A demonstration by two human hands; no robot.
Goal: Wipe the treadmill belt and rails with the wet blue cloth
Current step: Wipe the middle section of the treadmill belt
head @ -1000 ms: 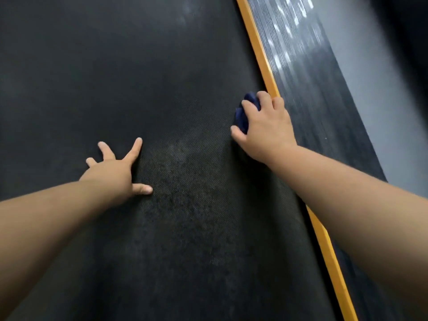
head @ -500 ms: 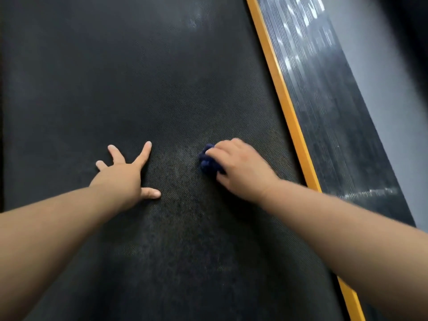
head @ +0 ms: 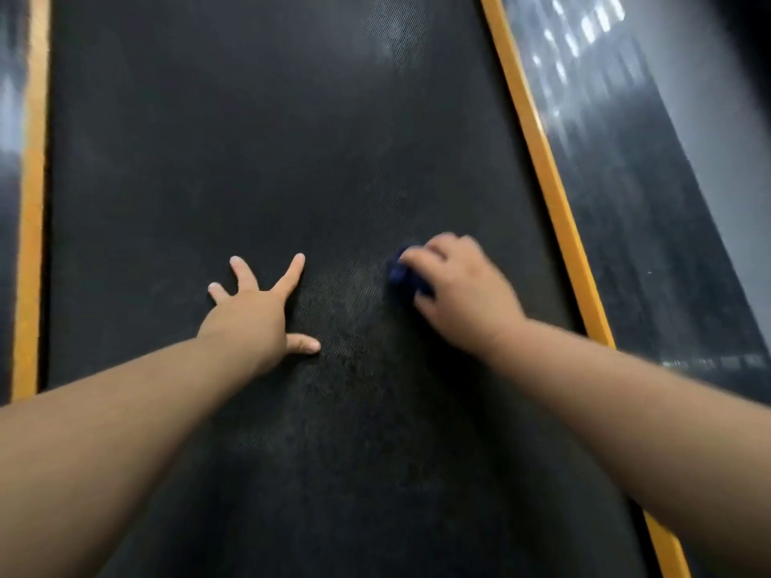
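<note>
The black textured treadmill belt (head: 258,139) fills most of the view. My right hand (head: 463,292) presses a bunched dark blue cloth (head: 401,272) onto the belt, right of centre; only the cloth's left edge shows past my fingers. My left hand (head: 258,310) lies flat on the belt with fingers spread, a short way left of the cloth and holding nothing. An orange strip (head: 546,181) borders the belt on the right, with the dark ribbed right rail (head: 634,194) beyond it. A second orange strip (head: 31,210) and the left rail (head: 8,118) run down the left edge.
Grey floor (head: 726,131) lies beyond the right rail. A paler, damp-looking patch of belt (head: 350,294) sits between my hands. Light glints on the far part of the right rail.
My right hand slid the cloth from the right orange strip leftward to mid-belt, then slightly back right. The view shifted, bringing the left strip into sight. My left hand stayed planted.
</note>
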